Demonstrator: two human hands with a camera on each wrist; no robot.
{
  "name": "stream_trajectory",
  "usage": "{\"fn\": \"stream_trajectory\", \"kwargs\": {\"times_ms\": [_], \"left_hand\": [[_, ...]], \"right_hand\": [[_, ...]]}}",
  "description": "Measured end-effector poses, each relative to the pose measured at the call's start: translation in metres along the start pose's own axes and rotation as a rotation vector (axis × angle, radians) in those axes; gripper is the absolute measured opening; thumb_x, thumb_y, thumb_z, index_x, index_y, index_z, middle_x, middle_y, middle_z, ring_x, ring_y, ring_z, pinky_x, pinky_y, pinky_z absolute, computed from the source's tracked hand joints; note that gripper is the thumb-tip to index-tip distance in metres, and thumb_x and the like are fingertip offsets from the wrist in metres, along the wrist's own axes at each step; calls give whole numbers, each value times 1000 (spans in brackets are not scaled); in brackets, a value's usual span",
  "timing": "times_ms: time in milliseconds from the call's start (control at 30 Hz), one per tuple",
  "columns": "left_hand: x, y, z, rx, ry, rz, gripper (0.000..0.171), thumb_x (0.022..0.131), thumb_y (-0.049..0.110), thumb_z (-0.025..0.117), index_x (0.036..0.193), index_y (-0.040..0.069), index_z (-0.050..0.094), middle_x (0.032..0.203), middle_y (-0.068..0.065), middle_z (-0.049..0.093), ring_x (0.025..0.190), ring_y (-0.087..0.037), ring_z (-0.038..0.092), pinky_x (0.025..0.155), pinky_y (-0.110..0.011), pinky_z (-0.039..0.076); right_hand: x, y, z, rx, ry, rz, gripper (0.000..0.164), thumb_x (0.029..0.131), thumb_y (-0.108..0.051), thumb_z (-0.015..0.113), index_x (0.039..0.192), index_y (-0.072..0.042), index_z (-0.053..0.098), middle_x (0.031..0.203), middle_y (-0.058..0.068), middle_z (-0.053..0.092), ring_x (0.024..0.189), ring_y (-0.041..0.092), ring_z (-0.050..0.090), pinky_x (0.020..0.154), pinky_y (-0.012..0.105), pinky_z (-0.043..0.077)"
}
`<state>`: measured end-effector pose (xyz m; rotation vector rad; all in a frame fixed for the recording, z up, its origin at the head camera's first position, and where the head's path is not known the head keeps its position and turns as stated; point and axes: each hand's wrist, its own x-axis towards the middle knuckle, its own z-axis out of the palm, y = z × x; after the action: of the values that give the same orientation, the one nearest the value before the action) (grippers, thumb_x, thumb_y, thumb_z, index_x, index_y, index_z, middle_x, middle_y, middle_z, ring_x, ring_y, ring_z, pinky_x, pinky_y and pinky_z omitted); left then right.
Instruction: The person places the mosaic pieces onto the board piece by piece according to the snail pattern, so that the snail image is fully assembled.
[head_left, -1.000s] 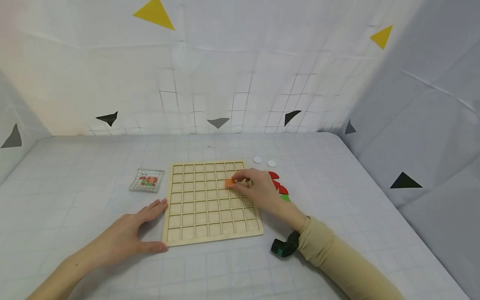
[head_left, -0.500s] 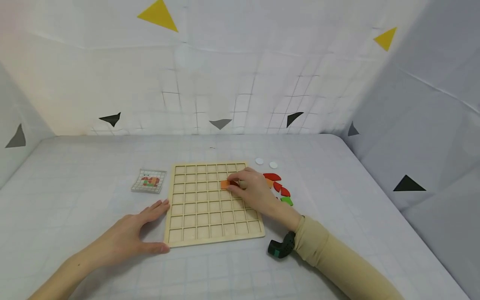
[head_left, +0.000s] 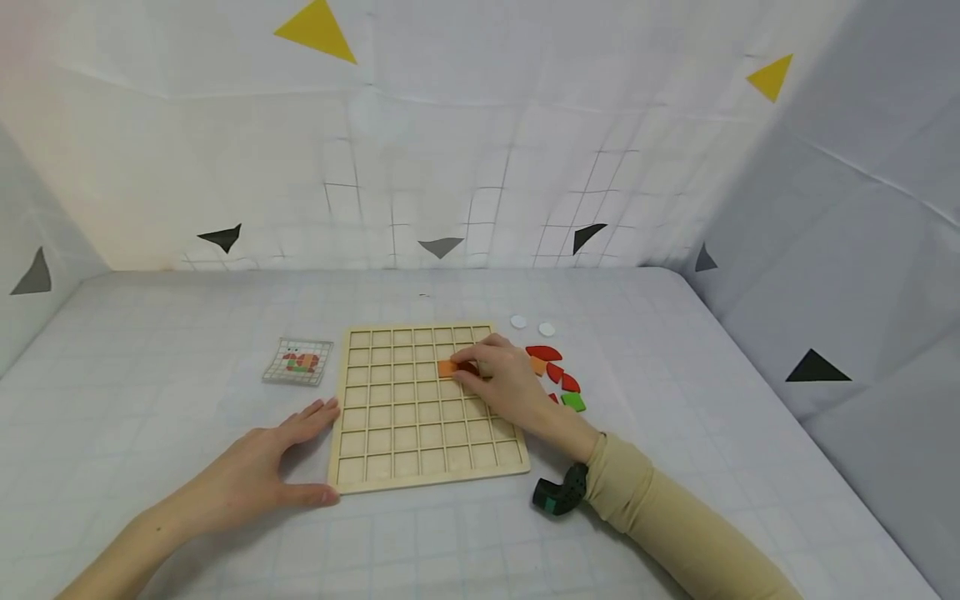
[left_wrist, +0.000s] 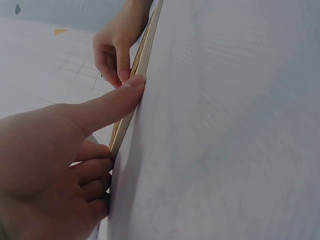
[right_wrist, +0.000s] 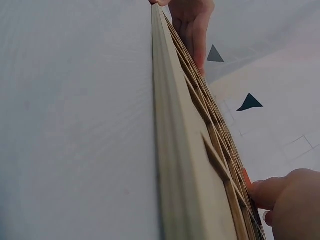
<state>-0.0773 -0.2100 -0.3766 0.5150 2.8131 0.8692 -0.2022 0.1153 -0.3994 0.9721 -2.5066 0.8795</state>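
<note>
Orange square [head_left: 446,369] was over the far half of the wooden grid board [head_left: 430,412], a bit right of center; I couldn't tell if it was fully down in a cell. Right hand [head_left: 504,382] had it: grip clamped on its right edge, thumb and fingertip together there, other fingers curled. I saw a dark red patch between thumb and fingers, couldn't tell if piece or shadow. Left hand [head_left: 258,471] had its grip apart, thumb and extended fingertips touching the board's left edge, holding nothing between them. My left wrist view agreed: thumb on the board's side, fingers at the edge further along. Board lay flat on the white gridded tabletop [head_left: 420,546]. Just right of the board, near the right hand, I had loose red pieces [head_left: 571,384], a second orange piece [head_left: 538,367] and a green piece [head_left: 573,402]; two white discs [head_left: 547,330] sat beyond those. Picture card [head_left: 299,362] lay just left of the board. Black device [head_left: 560,490] was at the right wrist, by the tan sleeve [head_left: 660,508].
</note>
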Motion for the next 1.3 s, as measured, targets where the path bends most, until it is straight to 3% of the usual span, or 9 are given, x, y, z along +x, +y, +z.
{"fn": "stream_trajectory", "kwargs": {"times_ms": [400, 1000, 1133, 1300], "left_hand": [[-2, -1, 0, 11, 2, 0, 103, 70, 71, 74, 154, 19, 42, 159, -8, 39, 143, -41, 38, 105, -67, 36], [-2, 0, 0, 12, -1, -9, 103, 70, 72, 73, 154, 21, 41, 160, -6, 38, 144, -39, 36, 107, -65, 34], [-2, 0, 0, 15, 7, 12, 103, 71, 73, 72, 154, 20, 41, 159, -8, 39, 143, -41, 38, 106, -66, 36], [-2, 0, 0, 5, 3, 7, 103, 71, 72, 73, 154, 20, 41, 159, -7, 38, 144, -39, 37, 107, -64, 36]], "right_hand": [[-2, -2, 1, 3, 3, 41, 22, 86, -15, 80, 107, -15, 78, 97, -3, 72, 94, 12, 59, 68, 23, 49], [-1, -1, -3, 47, -17, 26, 24, 86, -11, 79, 110, -11, 78, 96, 0, 70, 91, 13, 61, 66, 21, 50], [3, 10, -19, 115, -45, 11, 23, 86, -11, 79, 108, -10, 77, 99, 3, 72, 94, 17, 64, 71, 30, 54], [6, 36, -57, 217, -101, 122, 21, 88, -10, 76, 109, -14, 77, 106, 2, 72, 104, 25, 63, 87, 49, 54]]}}
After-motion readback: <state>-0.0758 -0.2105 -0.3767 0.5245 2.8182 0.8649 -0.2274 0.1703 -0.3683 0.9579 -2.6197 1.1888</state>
